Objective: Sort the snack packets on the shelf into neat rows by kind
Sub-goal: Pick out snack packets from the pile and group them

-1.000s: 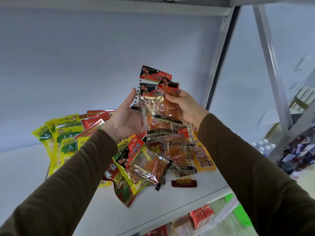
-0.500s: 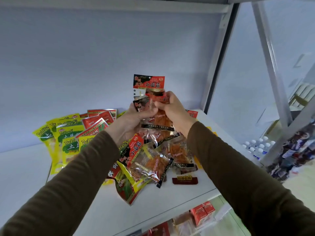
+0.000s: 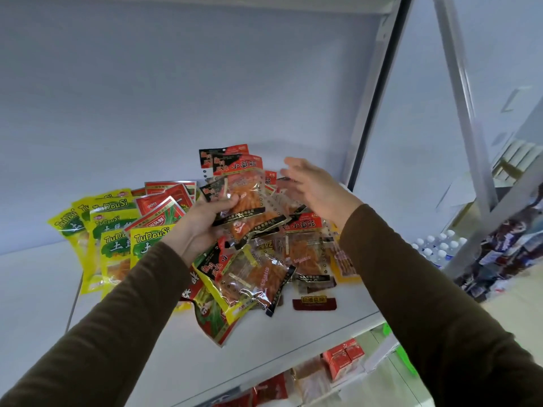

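Snack packets on the white shelf (image 3: 293, 345), left to right: glossy yellow-green crinkled foil packets (image 3: 117, 230) overlapped in a rough row; left hand (image 3: 202, 227) gripping a fanned stack of clear-windowed red-and-black packets (image 3: 244, 192), probably gathering one kind; right hand (image 3: 314, 186) spread wide, blurred, above the loose slippery film pile (image 3: 264, 277).

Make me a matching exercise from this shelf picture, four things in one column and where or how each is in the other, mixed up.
Things
1. left hand
2. right hand
3. yellow TuDouSi packets
4. small dark red label

States
A. lies alone near the shelf's front edge
B. open, holding nothing
C. overlapped at the left of the pile
D. grips a bunch of clear red-topped packets

Pairs: 1-D, 2-B, 3-C, 4-A
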